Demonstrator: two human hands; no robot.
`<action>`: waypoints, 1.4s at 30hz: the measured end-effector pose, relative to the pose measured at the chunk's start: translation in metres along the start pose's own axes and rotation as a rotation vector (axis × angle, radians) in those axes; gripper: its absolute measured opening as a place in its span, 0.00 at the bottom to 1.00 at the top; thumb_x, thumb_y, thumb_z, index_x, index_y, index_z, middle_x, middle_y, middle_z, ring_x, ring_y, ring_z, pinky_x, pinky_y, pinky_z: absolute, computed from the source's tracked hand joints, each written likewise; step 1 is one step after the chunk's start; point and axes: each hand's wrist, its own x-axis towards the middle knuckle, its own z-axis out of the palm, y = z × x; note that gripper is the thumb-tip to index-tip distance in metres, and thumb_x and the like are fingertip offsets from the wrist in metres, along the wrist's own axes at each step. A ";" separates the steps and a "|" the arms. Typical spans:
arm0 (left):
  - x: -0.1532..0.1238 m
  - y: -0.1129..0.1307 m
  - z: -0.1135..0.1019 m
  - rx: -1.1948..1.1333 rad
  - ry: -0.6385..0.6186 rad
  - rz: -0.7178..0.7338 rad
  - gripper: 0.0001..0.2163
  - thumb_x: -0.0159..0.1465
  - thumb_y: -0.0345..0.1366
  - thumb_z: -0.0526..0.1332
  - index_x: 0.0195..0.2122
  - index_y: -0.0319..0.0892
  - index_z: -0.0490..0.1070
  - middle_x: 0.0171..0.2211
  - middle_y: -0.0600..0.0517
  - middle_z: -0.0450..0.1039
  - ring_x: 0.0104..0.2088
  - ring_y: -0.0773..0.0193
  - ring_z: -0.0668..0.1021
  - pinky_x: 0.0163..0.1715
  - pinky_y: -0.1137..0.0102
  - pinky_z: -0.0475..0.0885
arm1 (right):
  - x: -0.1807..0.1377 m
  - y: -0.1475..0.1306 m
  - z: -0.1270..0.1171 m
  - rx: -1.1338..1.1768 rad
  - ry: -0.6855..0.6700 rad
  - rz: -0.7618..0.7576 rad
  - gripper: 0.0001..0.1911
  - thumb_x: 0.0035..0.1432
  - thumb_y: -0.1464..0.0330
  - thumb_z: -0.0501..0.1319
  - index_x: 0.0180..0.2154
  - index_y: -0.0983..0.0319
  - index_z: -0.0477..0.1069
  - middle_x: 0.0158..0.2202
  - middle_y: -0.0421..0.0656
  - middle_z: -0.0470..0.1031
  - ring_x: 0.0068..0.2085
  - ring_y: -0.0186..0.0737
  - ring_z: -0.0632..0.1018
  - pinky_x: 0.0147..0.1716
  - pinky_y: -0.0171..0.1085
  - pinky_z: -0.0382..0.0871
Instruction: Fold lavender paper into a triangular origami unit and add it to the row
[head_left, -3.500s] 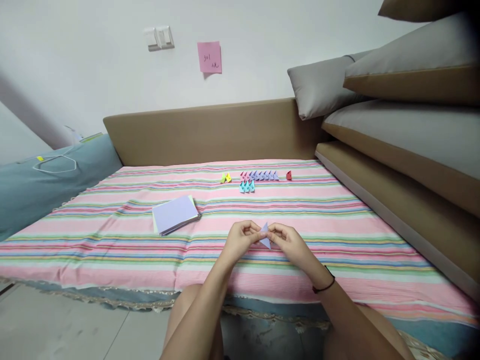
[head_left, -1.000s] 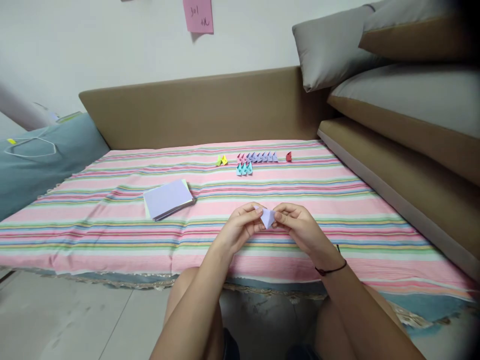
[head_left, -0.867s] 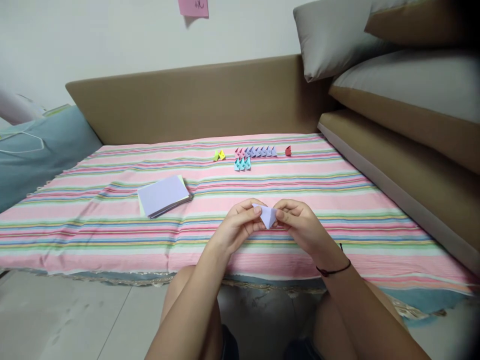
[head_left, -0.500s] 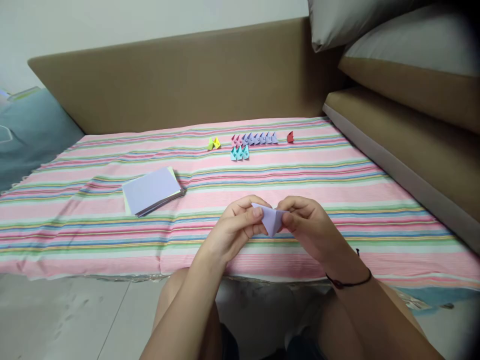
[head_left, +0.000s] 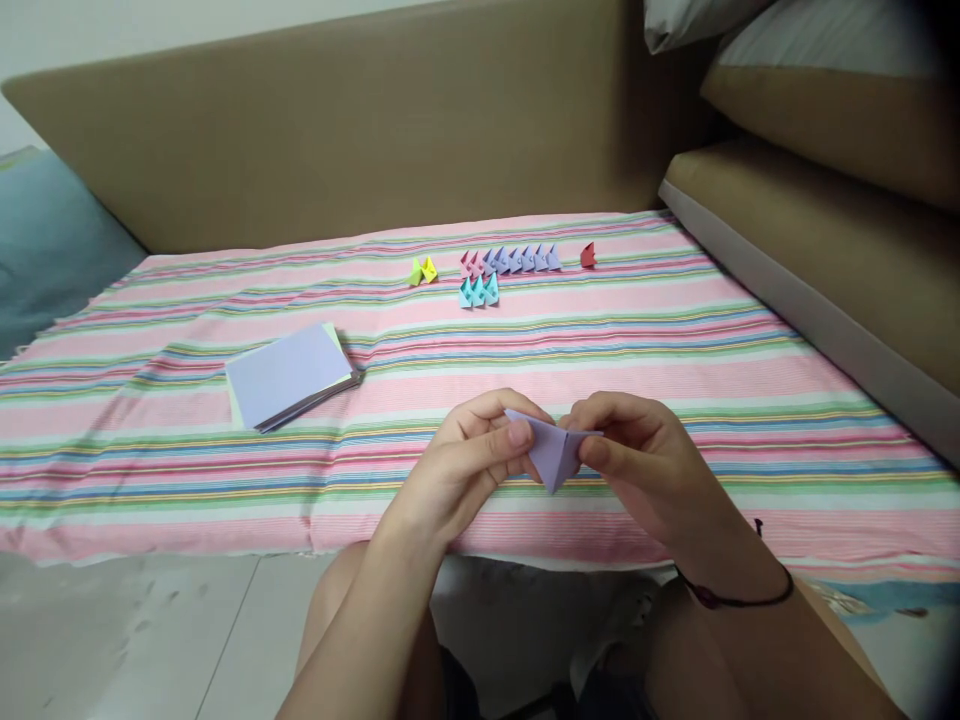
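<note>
A small lilac folded paper triangle [head_left: 553, 458] is held above the near edge of the striped sheet [head_left: 675, 350]. My left hand [head_left: 465, 465] pinches its left side with thumb and forefinger. My right hand [head_left: 645, 465] pinches its right side, with a dark band on that wrist. A stack of lilac paper sheets [head_left: 289, 372] lies to the left of my hands. Far back on the sheet stand several small folded pieces: a yellow pair [head_left: 422, 270], a pink and lilac row [head_left: 510, 260], a light-blue group [head_left: 478, 291] and a red one [head_left: 588, 256].
A tan padded backboard [head_left: 337, 130] runs behind the sheet. Tan and grey cushions [head_left: 825, 200] are piled at the right. A teal cloth [head_left: 45, 240] sits at the far left. Grey floor tiles [head_left: 150, 640] and my bare knees show below the edge.
The view has tilted down and closer, so the wall and pink note have left the frame. Both hands keep pinching the lilac piece, which now looks folded into a smaller downward-pointing triangle.
</note>
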 end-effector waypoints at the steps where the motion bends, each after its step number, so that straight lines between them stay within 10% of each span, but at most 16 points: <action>1: 0.000 0.000 0.000 0.004 0.003 -0.002 0.12 0.49 0.43 0.70 0.28 0.41 0.74 0.25 0.53 0.70 0.25 0.66 0.73 0.28 0.71 0.70 | 0.000 0.000 0.000 -0.005 0.000 -0.003 0.07 0.46 0.63 0.70 0.27 0.58 0.76 0.24 0.38 0.73 0.27 0.34 0.75 0.27 0.34 0.72; 6: 0.000 0.001 0.000 0.060 0.019 0.050 0.11 0.51 0.43 0.69 0.29 0.42 0.74 0.25 0.53 0.71 0.25 0.67 0.74 0.28 0.71 0.70 | -0.001 0.000 0.001 -0.081 0.063 -0.055 0.07 0.47 0.63 0.70 0.27 0.58 0.75 0.25 0.37 0.74 0.27 0.34 0.75 0.27 0.34 0.73; 17: 0.000 -0.003 0.009 0.750 0.362 0.659 0.04 0.53 0.29 0.68 0.28 0.41 0.75 0.27 0.52 0.75 0.31 0.65 0.76 0.34 0.71 0.71 | -0.008 -0.005 0.012 -0.554 0.317 -0.432 0.05 0.52 0.73 0.65 0.33 0.58 0.75 0.31 0.41 0.75 0.33 0.38 0.76 0.32 0.37 0.73; 30: 0.007 -0.004 0.003 0.463 0.307 0.370 0.09 0.55 0.32 0.67 0.37 0.41 0.75 0.27 0.54 0.75 0.24 0.71 0.75 0.27 0.76 0.73 | 0.005 0.005 0.003 0.111 0.039 0.167 0.07 0.58 0.63 0.61 0.33 0.59 0.73 0.33 0.40 0.77 0.34 0.36 0.79 0.38 0.38 0.77; 42: 0.009 -0.004 -0.004 0.523 0.278 0.407 0.07 0.59 0.32 0.63 0.38 0.44 0.77 0.29 0.54 0.75 0.25 0.72 0.75 0.29 0.76 0.73 | 0.006 0.009 0.004 0.138 -0.003 0.164 0.07 0.59 0.65 0.59 0.39 0.58 0.74 0.36 0.41 0.78 0.37 0.37 0.80 0.41 0.40 0.76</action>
